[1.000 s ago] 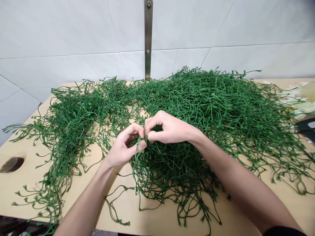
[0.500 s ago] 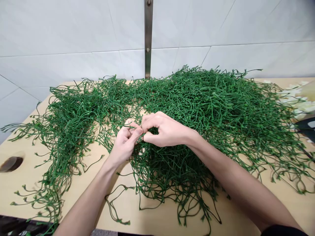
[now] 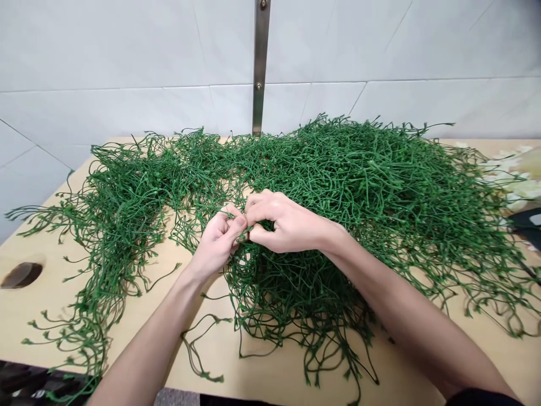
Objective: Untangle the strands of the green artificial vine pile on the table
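Thin green artificial stems with small forked ends lie in a large tangled pile (image 3: pixel 372 169) on a light wooden table (image 3: pixel 139 332). My left hand (image 3: pixel 220 235) is closed, thumb against fingers, pinching a green stem (image 3: pixel 244 232). Touching it from the right, my right hand (image 3: pixel 287 221) has its thumb and forefinger pinched at the same stem, close to my left fingertips. Part of the stem is hidden between the fingers. Below both hands hangs a darker clump (image 3: pixel 300 293) of stems.
A looser band of stems (image 3: pixel 114 220) runs along the left side. White artificial flowers (image 3: pixel 515 175) and a black-handled tool (image 3: pixel 526 223) lie at the right edge. A round hole (image 3: pixel 22 275) is at left. A metal strip (image 3: pixel 260 67) runs up the tiled wall.
The view has shifted slightly. Both hands keep their pinch at the same spot; finger positions are nearly unchanged.
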Available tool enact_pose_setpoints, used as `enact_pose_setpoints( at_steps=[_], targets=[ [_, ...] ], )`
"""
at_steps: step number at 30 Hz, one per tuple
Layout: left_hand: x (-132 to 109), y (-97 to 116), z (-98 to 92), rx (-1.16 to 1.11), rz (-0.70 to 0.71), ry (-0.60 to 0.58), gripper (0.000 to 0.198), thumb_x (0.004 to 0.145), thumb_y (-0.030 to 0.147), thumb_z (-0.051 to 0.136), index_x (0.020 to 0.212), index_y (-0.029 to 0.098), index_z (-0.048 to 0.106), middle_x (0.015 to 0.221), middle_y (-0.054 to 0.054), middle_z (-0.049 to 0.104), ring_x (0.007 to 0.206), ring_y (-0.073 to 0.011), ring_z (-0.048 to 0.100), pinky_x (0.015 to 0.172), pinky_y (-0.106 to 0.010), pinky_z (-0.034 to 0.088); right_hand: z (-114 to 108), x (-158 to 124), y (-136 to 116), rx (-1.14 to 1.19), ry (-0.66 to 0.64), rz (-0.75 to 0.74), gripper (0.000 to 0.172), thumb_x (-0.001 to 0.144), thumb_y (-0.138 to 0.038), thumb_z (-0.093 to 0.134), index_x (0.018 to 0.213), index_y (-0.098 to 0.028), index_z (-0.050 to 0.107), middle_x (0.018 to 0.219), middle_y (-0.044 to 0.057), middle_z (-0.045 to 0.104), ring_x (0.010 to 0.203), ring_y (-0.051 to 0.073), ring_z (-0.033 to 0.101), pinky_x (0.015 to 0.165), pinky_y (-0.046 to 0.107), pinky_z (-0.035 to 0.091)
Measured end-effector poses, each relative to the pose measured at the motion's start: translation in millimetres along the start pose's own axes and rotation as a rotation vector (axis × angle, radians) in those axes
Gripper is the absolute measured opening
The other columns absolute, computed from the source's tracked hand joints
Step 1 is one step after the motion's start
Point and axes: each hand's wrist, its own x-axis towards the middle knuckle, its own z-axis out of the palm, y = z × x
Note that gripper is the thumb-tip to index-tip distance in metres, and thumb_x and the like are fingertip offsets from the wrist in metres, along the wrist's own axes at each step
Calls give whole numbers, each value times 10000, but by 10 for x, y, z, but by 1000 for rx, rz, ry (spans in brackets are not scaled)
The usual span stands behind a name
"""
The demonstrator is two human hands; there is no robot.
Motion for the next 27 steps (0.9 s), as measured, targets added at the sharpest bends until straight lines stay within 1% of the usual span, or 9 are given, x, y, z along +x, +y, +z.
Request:
enact_pose_setpoints(
  at_steps=[4,8,11,13,16,19,21,23,27],
  targets=[
    [-10,15,18,-22,-31,10,482,744,562,738,741,193,427,500,113,326,401,-21,214,378,-151,181,0,-7,34,-20,-2,-16,215,774,-107,436,572,-167,479,637,14,511,687,142,428,742,306,337],
    [-11,71,17,-71,-27,56,471,741,551,746,766,201,432,527,84,446,422,-42,328,388,-170,209,-77,-29,108,-16,-59,-53,276,762,-18,379,642,-164,580,699,20,603,772,152,506,812,327,323],
    [7,91,-17,-44,15,159,437,767,542,726,807,212,443,573,67,500,467,-60,384,406,-173,241,-169,-44,111,-40,-78,61,276,805,-53,402,745,-170,644,812,35,652,889,178,551,876,359,313],
    [19,72,-44,-7,56,210,409,791,540,704,841,218,457,605,62,510,495,-66,399,436,-176,277,-216,-45,76,-62,-33,148,234,839,-108,440,791,-164,662,861,50,673,918,196,558,893,378,315],
    [21,23,-61,56,109,208,336,830,499,679,887,229,487,612,68,472,519,-76,387,491,-193,309,-241,-38,1,-41,78,184,227,908,-218,479,830,-159,684,887,57,697,901,197,565,884,380,332],
    [5,7,-43,130,145,181,273,857,462,658,920,236,520,566,81,386,504,-84,305,490,-213,264,-225,-30,-57,19,59,175,226,913,-298,537,824,-166,698,854,41,707,869,182,579,869,360,358],
    [-6,20,-23,185,180,183,261,866,455,648,942,227,547,550,83,369,509,-86,279,498,-219,250,-205,-28,-68,27,24,173,174,868,-290,596,796,-167,695,833,31,708,851,175,590,870,350,371],
    [-11,36,-7,227,198,188,262,870,451,643,949,212,574,563,73,393,526,-86,304,515,-221,263,-186,-29,-53,30,15,168,126,836,-243,609,780,-163,688,823,27,706,811,159,597,850,327,391],
    [-2,44,-2,270,224,207,246,864,434,652,904,195,604,628,44,459,571,-93,384,542,-219,311,-162,-27,-3,38,58,158,117,829,-188,568,772,-146,661,797,24,691,725,125,588,776,273,419]
  ],
)
